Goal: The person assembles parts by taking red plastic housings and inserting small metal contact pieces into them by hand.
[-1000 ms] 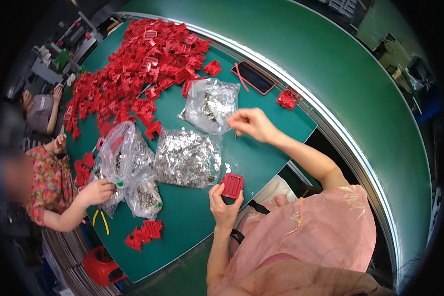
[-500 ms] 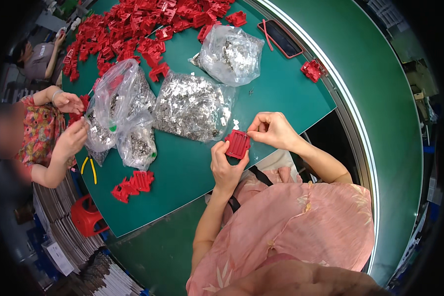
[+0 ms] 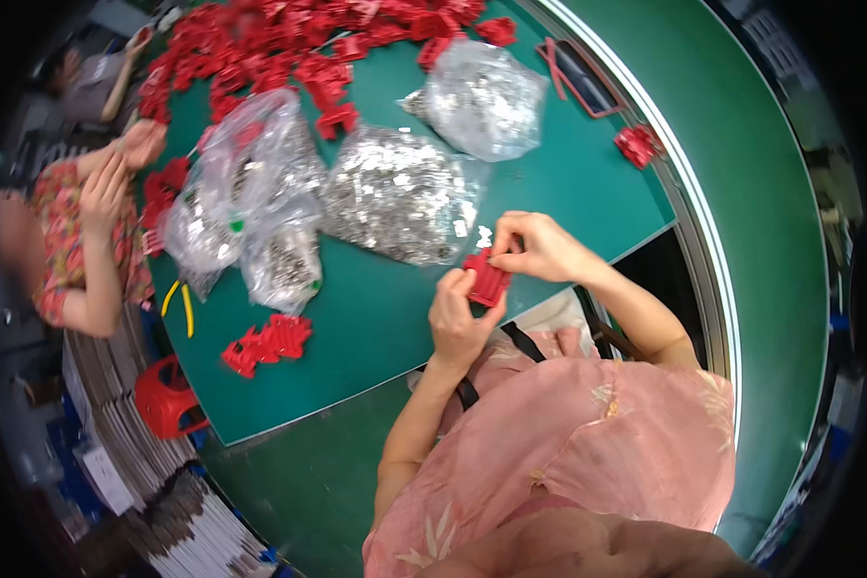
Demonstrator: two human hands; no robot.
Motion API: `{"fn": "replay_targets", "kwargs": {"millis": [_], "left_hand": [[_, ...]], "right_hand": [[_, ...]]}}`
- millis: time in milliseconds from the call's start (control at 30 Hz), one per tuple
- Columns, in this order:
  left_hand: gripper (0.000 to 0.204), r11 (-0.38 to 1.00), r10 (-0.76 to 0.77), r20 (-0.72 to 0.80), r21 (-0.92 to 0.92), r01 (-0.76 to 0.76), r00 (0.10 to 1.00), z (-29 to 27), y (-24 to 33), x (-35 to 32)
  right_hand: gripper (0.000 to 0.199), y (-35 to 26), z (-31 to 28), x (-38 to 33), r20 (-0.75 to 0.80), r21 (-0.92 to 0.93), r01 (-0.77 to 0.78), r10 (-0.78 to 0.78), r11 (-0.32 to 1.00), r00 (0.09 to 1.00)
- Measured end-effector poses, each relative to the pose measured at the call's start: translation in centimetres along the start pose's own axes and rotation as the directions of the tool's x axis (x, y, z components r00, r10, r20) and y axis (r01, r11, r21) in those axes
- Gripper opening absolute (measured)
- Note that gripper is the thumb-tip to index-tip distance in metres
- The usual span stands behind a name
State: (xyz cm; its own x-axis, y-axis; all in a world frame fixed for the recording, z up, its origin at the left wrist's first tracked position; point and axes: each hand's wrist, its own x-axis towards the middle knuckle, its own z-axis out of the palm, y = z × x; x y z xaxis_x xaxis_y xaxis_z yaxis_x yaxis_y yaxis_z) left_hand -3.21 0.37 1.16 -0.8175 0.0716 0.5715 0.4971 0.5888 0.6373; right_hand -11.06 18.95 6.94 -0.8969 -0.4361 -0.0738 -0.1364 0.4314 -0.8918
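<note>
A small ribbed red plastic part (image 3: 489,281) sits in my left hand (image 3: 460,315), whose thumb and fingers grip it by its sides near the table's edge. At its upper side my right hand (image 3: 538,250) is pinched, fingertips against the red part; whatever lies between those fingertips is hidden. Just beyond, small shiny metal pieces (image 3: 485,234) lie on the table. A clear plastic bag full of small metal pieces (image 3: 400,197) rests a little farther left.
More bags of metal pieces (image 3: 486,101) stand on the green table (image 3: 376,328). A heap of red parts (image 3: 260,48) covers the far side. Yellow-handled pliers (image 3: 187,310), a phone (image 3: 588,82) and a red stool (image 3: 169,397) are around. A co-worker (image 3: 91,231) sits at left.
The view has shifted, so the table's things appear farther right and higher. My right fingertips have moved in over the red part's upper side. The co-worker's hands have drawn back from the bag.
</note>
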Motion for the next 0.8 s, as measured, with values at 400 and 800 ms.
{"fn": "replay_targets", "kwargs": {"millis": [400, 800], "left_hand": [[0.061, 0.997, 0.026, 0.001, -0.076, -0.026, 1.000, -4.4, -0.5, -3.1], [0.062, 0.688, -0.212, -0.218, 0.659, 0.303, 0.953, -17.3, -6.9, -4.8]], "right_hand": [[0.019, -0.6, 2.7, 0.4, 0.393, 0.232, -0.353, 0.245, 0.906, 0.886], [0.012, -4.6, 0.7, 7.8, 0.039, 0.177, 0.213, -0.223, 0.961, 0.974]]}}
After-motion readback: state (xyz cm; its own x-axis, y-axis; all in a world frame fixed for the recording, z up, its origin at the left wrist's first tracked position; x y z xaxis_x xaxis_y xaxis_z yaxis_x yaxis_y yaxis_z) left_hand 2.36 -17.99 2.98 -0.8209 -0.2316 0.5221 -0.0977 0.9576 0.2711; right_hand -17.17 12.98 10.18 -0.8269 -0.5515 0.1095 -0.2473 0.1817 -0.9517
